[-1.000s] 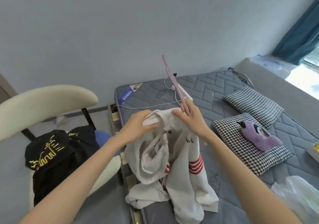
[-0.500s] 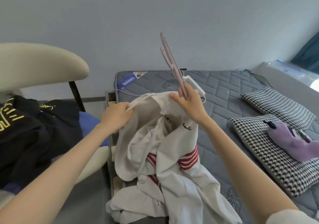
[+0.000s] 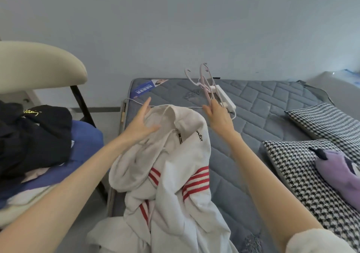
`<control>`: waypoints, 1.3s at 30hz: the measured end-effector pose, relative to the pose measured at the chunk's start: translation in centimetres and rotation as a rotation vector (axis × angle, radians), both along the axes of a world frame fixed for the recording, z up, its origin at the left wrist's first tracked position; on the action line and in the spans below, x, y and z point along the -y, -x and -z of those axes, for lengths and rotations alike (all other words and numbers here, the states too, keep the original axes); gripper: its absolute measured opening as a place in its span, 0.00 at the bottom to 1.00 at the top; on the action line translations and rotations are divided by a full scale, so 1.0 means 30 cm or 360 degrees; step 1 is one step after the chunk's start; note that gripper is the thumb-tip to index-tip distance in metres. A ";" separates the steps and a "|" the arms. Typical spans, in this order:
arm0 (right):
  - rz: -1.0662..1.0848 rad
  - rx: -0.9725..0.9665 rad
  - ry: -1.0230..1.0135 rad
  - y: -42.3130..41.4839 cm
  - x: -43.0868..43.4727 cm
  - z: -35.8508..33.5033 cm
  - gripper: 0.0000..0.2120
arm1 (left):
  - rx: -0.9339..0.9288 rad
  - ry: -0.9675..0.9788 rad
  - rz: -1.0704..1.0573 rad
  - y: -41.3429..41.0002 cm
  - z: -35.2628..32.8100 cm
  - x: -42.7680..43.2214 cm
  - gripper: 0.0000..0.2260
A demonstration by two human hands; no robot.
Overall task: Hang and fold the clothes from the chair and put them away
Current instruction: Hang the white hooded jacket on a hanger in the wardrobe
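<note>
A white zip jacket (image 3: 175, 174) with red stripes hangs over the near-left corner of the grey mattress (image 3: 253, 116). My left hand (image 3: 140, 124) has straight, spread fingers against the jacket's open collar. My right hand (image 3: 218, 116) is just right of the collar and holds pale pink hangers (image 3: 204, 81) that stick up and away from me. On the left a cream chair (image 3: 35, 65) carries a heap of clothes, with a black garment (image 3: 33, 135) with yellow print on top and blue fabric (image 3: 83, 141) under it.
Two houndstooth pillows (image 3: 303, 174) lie at the right, with a purple plush toy (image 3: 339, 172) on the nearer one. A white power strip (image 3: 226, 98) and its cable lie on the mattress behind my hands. A grey wall stands behind the bed.
My left hand has let go of the collar and spread its fingers. My right hand has released the collar and moved right; the hangers have tipped lower. The view has moved closer.
</note>
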State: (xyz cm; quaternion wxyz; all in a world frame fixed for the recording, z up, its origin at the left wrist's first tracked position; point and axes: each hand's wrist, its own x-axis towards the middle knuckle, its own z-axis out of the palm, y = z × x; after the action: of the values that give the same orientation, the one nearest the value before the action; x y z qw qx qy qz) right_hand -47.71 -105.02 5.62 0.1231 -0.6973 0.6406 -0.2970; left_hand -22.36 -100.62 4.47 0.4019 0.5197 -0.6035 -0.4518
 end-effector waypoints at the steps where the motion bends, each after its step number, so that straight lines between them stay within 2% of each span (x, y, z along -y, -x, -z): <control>1: 0.0030 -0.0098 -0.0021 0.032 -0.008 0.036 0.10 | 0.0077 0.0007 -0.0009 0.027 0.023 -0.008 0.37; 5: 0.0262 -0.0422 -0.0291 0.164 -0.065 0.204 0.14 | 0.0501 0.0101 -0.0036 0.115 0.160 -0.058 0.28; 9: 0.0310 -0.0524 -0.0705 0.273 -0.147 0.356 0.10 | 0.1033 -0.0121 -0.0035 0.166 0.311 -0.139 0.26; 12: 0.0264 -0.0449 -0.1012 0.296 -0.186 0.440 0.15 | 0.1151 -0.0131 -0.0094 0.178 0.383 -0.198 0.24; 14: 0.0279 -0.0502 -0.1140 0.274 -0.206 0.466 0.22 | 0.1080 -0.0147 -0.0221 0.176 0.409 -0.225 0.25; 16: 0.0346 -0.0647 -0.0980 0.225 -0.224 0.460 0.24 | 0.0979 -0.0207 -0.0321 0.169 0.425 -0.241 0.31; 17: 0.0347 -0.0643 -0.0814 0.189 -0.238 0.449 0.21 | 0.0948 -0.0250 -0.0345 0.162 0.433 -0.248 0.34; 19: 0.0207 -0.0377 -0.0579 0.094 -0.278 0.435 0.16 | 0.0893 -0.0286 -0.0382 0.146 0.447 -0.266 0.38; 21: 0.0077 -0.0095 -0.0660 -0.016 -0.339 0.431 0.20 | 0.0782 -0.0278 -0.0426 0.129 0.461 -0.285 0.34; 22: 0.0037 -0.0047 -0.0752 -0.065 -0.369 0.434 0.23 | 0.0737 -0.0298 -0.0443 0.124 0.466 -0.294 0.31; 24: -0.0079 -0.0176 -0.0873 -0.130 -0.412 0.450 0.27 | 0.0776 -0.0328 -0.0454 0.117 0.471 -0.308 0.23; 26: -0.0184 -0.0238 -0.0862 -0.149 -0.424 0.463 0.20 | 0.0863 -0.0264 -0.0439 0.117 0.468 -0.312 0.15; 29: -0.0210 -0.0001 -0.0746 -0.129 -0.411 0.460 0.08 | 0.0782 -0.0165 -0.0475 0.121 0.449 -0.318 0.08; 31: -0.0066 0.0206 -0.0626 -0.094 -0.401 0.440 0.05 | 0.0662 -0.0152 -0.0601 0.105 0.425 -0.317 0.07; 35: 0.0435 0.0716 -0.0334 0.036 -0.345 0.377 0.05 | 0.0420 -0.0122 -0.0860 0.018 0.352 -0.282 0.09; 37: 0.0643 0.0845 -0.0224 0.106 -0.301 0.353 0.05 | 0.0445 -0.0062 -0.0932 -0.025 0.322 -0.252 0.08; 39: 0.0847 0.0830 -0.0196 0.169 -0.262 0.340 0.05 | 0.0538 0.0006 -0.1002 -0.052 0.305 -0.230 0.08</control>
State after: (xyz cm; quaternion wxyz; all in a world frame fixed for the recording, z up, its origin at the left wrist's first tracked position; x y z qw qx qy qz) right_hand -52.77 -97.16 -4.57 0.2422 -0.3986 0.7632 -0.4472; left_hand -20.79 -93.74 -4.66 0.4169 0.7469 -0.4726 -0.2123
